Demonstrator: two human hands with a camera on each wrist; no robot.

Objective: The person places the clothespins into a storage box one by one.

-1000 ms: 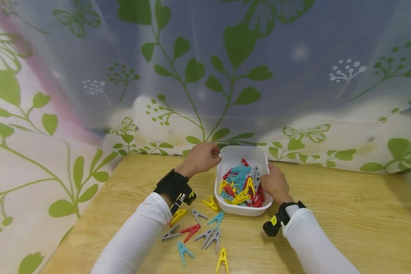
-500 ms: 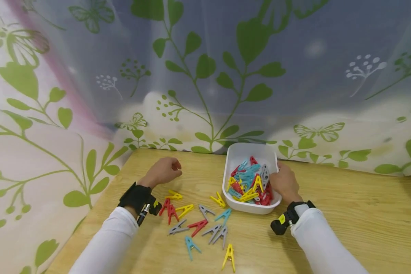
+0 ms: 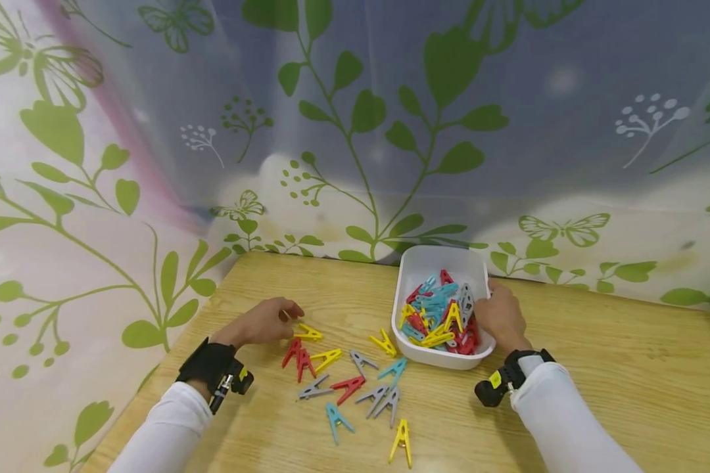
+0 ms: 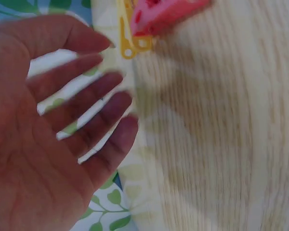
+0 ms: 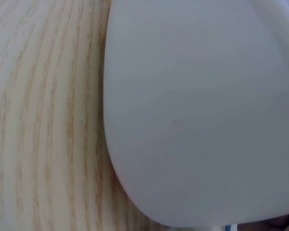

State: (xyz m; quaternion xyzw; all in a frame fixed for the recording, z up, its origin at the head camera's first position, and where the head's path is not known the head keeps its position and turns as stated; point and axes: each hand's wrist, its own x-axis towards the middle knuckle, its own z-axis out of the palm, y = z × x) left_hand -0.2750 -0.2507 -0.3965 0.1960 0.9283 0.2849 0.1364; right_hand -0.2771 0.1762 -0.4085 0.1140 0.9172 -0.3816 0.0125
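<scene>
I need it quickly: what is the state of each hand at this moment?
Left hand: open, holding nothing, beside a yellow plastic clothespin.
Right hand: closed, holding the white rectangular plastic tub by its side.

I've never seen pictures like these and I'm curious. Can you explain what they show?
No robot here: it's a person's left hand and right hand. The big picture comes from a camera on the head. The others come from wrist cameras: one sees the left hand, the other mostly a white tub from the side. Red, yellow, blue and gray clothespins lie loose on the wooden table, with more in the tub. The right hand grips the tub's edge. The left hand holds nothing and is near a yellow clothespin.
</scene>
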